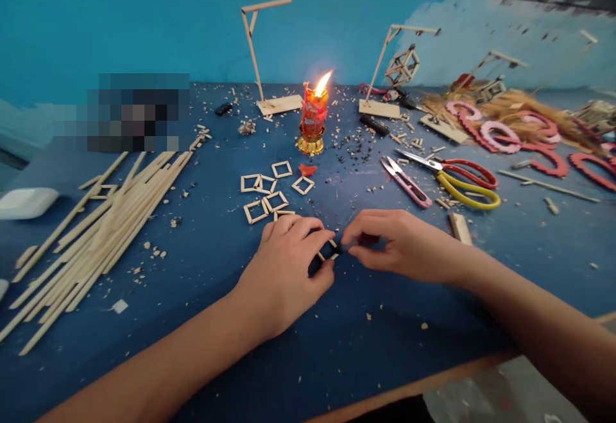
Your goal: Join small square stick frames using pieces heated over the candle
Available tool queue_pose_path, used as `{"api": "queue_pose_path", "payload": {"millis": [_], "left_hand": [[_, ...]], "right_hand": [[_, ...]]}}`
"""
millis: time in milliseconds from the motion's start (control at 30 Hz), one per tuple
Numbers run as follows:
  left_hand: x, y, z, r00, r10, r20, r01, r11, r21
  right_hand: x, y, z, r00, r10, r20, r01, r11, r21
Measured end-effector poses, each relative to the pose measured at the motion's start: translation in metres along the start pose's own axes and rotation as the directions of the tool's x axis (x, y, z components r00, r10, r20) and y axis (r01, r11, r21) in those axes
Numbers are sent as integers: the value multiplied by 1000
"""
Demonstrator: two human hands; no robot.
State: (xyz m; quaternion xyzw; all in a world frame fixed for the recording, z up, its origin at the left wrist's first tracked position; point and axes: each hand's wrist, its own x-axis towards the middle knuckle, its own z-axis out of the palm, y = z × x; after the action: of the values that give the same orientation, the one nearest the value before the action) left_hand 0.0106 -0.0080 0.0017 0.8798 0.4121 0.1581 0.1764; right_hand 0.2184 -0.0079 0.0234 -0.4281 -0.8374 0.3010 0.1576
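My left hand (286,269) and my right hand (394,243) meet over the blue table (216,262), both pinching small pale wooden stick pieces (331,250) between their fingertips. A dark bit shows where the fingers meet; I cannot tell what it is. Just beyond the hands lie several small square stick frames (267,195). A lit red candle (314,115) in a gold holder burns behind them.
A pile of long wooden sticks (96,230) lies at the left. Yellow-and-red scissors (462,179) and pink thread snips (407,182) rest at the right, near red curved pieces (543,153). Stick stands (269,57) line the back. A white object (26,201) sits far left.
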Motion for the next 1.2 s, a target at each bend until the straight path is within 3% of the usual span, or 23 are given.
{"api": "queue_pose_path", "payload": {"millis": [567, 1200], "left_hand": [[3, 4, 0, 1000, -15, 5, 15, 1000, 23], [3, 5, 2, 1000, -18, 2, 18, 999, 32]], "right_hand": [[2, -4, 3, 998, 38, -45, -41, 997, -58], [5, -1, -2, 995, 90, 34, -83, 982, -172]]}}
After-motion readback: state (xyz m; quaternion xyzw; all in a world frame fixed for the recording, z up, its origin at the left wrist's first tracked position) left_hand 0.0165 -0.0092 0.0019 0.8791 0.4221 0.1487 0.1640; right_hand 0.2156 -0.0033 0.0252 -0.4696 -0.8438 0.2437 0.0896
